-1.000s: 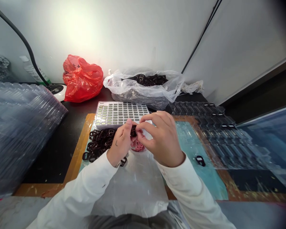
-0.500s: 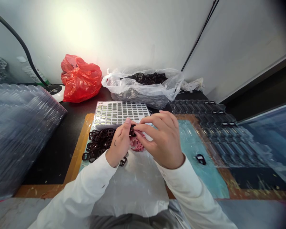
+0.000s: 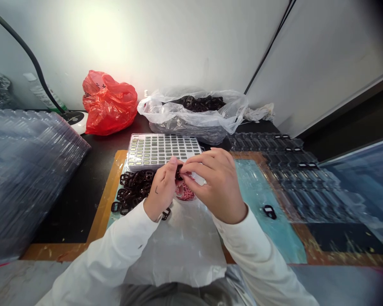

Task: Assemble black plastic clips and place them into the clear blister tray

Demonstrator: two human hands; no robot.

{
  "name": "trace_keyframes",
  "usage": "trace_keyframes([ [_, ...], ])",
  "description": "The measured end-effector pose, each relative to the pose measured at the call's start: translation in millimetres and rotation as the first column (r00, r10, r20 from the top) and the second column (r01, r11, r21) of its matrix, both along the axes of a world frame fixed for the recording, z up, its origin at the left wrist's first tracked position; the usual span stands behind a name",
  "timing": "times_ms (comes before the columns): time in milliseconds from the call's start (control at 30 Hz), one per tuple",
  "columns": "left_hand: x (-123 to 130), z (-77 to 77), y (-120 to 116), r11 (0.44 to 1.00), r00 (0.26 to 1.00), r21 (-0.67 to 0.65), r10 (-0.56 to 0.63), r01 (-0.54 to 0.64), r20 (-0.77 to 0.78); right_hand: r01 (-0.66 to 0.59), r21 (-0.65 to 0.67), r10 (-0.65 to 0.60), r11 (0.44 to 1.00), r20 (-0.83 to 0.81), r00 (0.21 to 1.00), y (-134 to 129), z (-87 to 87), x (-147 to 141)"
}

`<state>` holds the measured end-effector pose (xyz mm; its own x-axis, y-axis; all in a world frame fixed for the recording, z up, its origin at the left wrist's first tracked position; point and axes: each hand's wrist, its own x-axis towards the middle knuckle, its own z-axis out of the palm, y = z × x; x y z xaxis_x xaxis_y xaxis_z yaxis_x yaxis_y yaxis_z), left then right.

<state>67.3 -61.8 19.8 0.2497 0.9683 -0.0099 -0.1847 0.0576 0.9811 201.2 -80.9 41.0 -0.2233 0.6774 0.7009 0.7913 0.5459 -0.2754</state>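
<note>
My left hand is closed around a small black plastic casing, mostly hidden by the fingers. From the other side, the thumb and forefinger of my right hand pinch at the edge of that casing; any smaller part between them is too small to make out. Just below the fingers stands a round container of small red-and-white pieces. A heap of similar black casings lies left of my left hand. Behind both hands is a white tray with rows of small grey rectangular pieces.
Clear blister trays lie at the right, a few holding black pieces. One black casing with a light window rests on the blue sheet. A red bag, a clear bag of black parts and stacked clear trays stand around.
Both hands stay together at the black casing, with only slight shifts of the right fingers and the casing. The whole view has moved a little.
</note>
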Motion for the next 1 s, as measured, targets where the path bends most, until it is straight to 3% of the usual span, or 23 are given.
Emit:
trace_keyframes([
  [400, -1, -4.3, 0, 1.000, 1.000, -0.021, -0.017, 0.017, 0.017, 0.034, 0.116, -0.052, 0.993, 0.150, 0.987, -3, 0.7, 0],
  [567, -2, -6.4, 1, 0.999, 1.000, -0.041, -0.014, 0.013, -0.018, 0.018, 0.108, -0.024, 0.994, 0.053, 0.998, -2, 4.3, 5],
  [767, -3, -8.9, 2, 0.999, 0.999, -0.028, -0.037, 0.037, 0.017, -0.120, 0.119, 0.116, 0.986, 0.038, 0.993, -2, 3.8, 13],
  [1000, -2, -5.5, 2, 0.997, 0.998, -0.065, -0.040, 0.043, 0.055, -0.075, 0.190, 0.062, 0.979, 0.077, 0.995, -2, 3.8, 12],
])
